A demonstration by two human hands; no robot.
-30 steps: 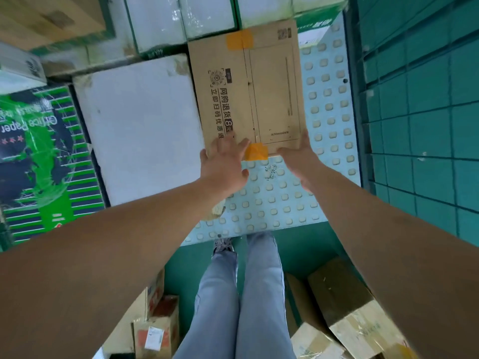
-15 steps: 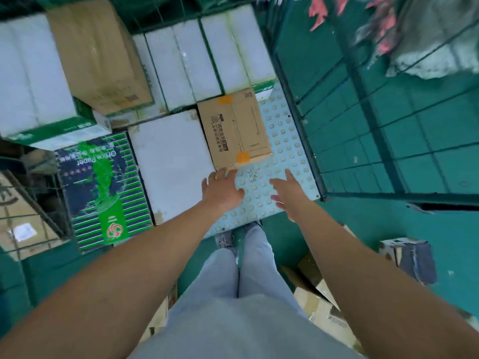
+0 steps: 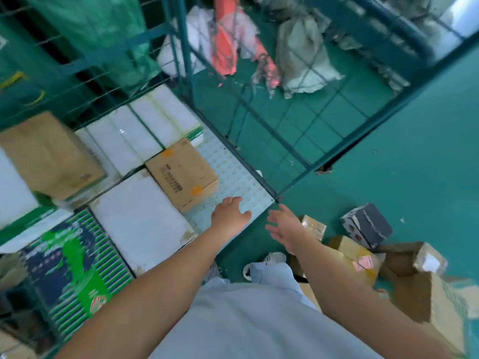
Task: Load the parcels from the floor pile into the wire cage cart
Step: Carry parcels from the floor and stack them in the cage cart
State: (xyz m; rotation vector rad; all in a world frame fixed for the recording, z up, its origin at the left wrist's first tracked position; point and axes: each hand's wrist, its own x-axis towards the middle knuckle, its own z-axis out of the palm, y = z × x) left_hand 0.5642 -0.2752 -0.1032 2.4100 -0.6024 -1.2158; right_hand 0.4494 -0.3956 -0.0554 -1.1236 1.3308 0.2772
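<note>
While several boxes already lay in the wire cage cart [image 3: 233,177], both grips, left hand [image 3: 229,213] and right hand [image 3: 285,229], were spread and empty; floor parcels [image 3: 363,255] remained near right.

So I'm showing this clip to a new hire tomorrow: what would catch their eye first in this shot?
Probably the two bare arms reaching forward, left hand and right hand both open and holding nothing. Just beyond the left hand, a brown box with orange tape sits on the dotted floor of the green wire cage cart. To the right, loose parcels lie piled on the teal floor.
</note>
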